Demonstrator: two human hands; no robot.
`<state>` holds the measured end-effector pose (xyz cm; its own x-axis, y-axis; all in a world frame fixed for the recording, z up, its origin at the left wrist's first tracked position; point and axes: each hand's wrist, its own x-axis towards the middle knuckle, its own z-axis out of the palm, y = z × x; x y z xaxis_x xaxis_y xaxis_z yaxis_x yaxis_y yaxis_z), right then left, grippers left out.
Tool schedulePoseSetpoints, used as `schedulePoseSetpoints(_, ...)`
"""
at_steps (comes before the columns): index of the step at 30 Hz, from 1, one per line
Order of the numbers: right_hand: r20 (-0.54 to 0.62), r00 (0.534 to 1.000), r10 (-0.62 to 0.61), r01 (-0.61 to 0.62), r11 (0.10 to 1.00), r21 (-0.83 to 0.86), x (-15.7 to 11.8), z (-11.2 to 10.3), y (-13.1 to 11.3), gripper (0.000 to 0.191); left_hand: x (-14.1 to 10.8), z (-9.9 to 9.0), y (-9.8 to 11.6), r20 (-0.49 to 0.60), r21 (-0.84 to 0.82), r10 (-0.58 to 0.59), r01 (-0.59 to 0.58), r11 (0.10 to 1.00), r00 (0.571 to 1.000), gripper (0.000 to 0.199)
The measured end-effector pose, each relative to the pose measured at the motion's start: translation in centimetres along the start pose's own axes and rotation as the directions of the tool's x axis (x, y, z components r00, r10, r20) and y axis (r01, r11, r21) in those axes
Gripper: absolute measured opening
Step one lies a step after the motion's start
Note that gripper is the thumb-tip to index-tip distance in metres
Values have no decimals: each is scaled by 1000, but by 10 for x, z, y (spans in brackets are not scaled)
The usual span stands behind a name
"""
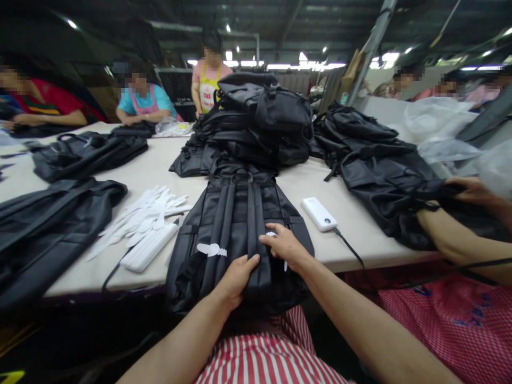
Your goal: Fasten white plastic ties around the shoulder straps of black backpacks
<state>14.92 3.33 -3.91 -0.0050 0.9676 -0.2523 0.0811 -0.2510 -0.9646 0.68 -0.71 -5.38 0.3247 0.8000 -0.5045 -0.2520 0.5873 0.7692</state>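
The black backpack (236, 213) lies flat on the pale table (384, 240) right in front of the person, straps up, its lower end at the table's near edge and close to the striped clothing (264, 357). Both hands are on it. The left hand (237, 277) rests low down, thumb on the shoulder strap nearer the right hand; its other fingers are partly hidden, so I can't tell whether it grips. The right hand (284, 245) is a little higher, by that same strap, fingers bent over a white strip (285, 265) that shows at both sides of the hand; I can't tell how firmly it is held.

As for containers, cloudy plastic bags (436, 122) bulge over at the right, but I can't make out what's in them. The backpack itself is closed over whatever it may hold.

It looks smooth and slightly shiny, with two long padded straps, a loop handle at the far end and another white strip (212, 249) across the left strap.

To its left sit a heap of white strips (152, 213) and a white box-shaped device (149, 248); to its right, a white power bank (319, 213) with a cable. Beyond, more black bags (260, 122) are piled high.
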Motion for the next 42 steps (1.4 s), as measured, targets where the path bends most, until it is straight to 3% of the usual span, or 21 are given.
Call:
schedulePoseSetpoints(3,71,997,-1,8,995,-99,-4,-20,-10,34,-2,-4,4,16,-72,-65,65,995,998,19)
schedulePoseSetpoints(7,34,999,-31,34,993,-109,-15,-40,-15,25,-6,-14,13,-21,-109,-91,89,990,996,19)
schedulePoseSetpoints(13,-45,995,-91,86,991,-100,-47,-46,-10,30,-11,-20,25,-101,-94,-113,103,990,989,17)
schedulePoseSetpoints(15,1,997,-79,78,985,-155,-60,-46,-5,30,-12,-20,27,-103,-102,-124,113,988,987,17)
schedulePoseSetpoints(18,115,993,-25,58,954,-293,-72,-41,6,24,-12,-18,31,-83,-100,-122,114,988,989,18)
schedulePoseSetpoints(21,141,990,7,46,928,-370,-69,-24,16,18,-12,-16,36,-55,-43,-89,86,995,995,17)
schedulePoseSetpoints(25,67,997,48,-32,975,-222,-44,6,19,13,-12,-11,34,-24,78,-37,39,996,999,18)
schedulePoseSetpoints(28,52,991,121,-117,990,-79,-25,18,16,21,-12,-9,27,-12,119,-16,17,993,1000,20)
schedulePoseSetpoints(30,78,991,111,-98,982,-159,-21,17,15,25,-11,-9,22,-27,136,23,-19,991,999,25)
schedulePoseSetpoints(32,128,991,33,15,932,-363,-23,11,14,24,-11,-10,18,-44,153,74,-66,986,996,29)
schedulePoseSetpoints(35,219,973,-69,194,758,-623,-35,0,11,22,-11,-8,17,-43,168,116,-108,980,992,32)
schedulePoseSetpoints(39,325,942,-78,309,576,-757,-50,-7,10,27,-14,6,16,-104,147,183,-167,975,978,28)
schedulePoseSetpoints(42,306,948,-84,308,469,-827,-53,-13,15,29,-16,19,11,-124,96,221,-210,973,967,26)
